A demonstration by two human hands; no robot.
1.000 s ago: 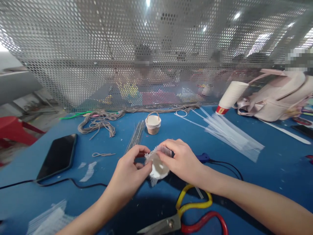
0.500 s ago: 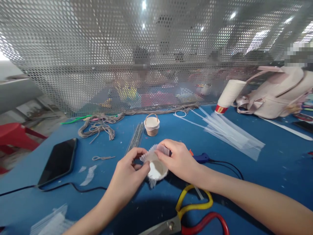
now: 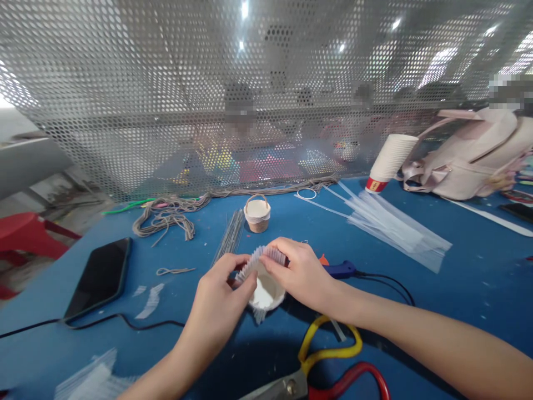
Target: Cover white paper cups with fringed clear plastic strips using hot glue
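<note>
A small white cup (image 3: 263,295) sits between my hands, its open mouth facing me. A pleated strip of sheer white mesh (image 3: 272,255) runs along its far rim, and a frayed bit hangs at the near edge. My left hand (image 3: 222,291) pinches the strip's left end between thumb and fingers. With thumb inside and fingers outside, my right hand (image 3: 300,273) grips the strip at the far right of the rim. Large scissors (image 3: 328,355) with yellow and red handles lie just below. Behind my right hand is a blue corded tool (image 3: 342,269), partly hidden.
A little handled basket (image 3: 257,216) stands beyond my hands, beside thin wires (image 3: 231,233). Grey cord (image 3: 166,216) and a phone (image 3: 100,278) lie left. Mesh strips (image 3: 395,228), stacked paper cups (image 3: 393,161) and a backpack (image 3: 470,161) are right. A perforated metal screen (image 3: 166,111) borders the table.
My left fingers have shifted slightly along the pleated strip, covering more of its left end. The cup has tilted a little. My right hand keeps its grip.
</note>
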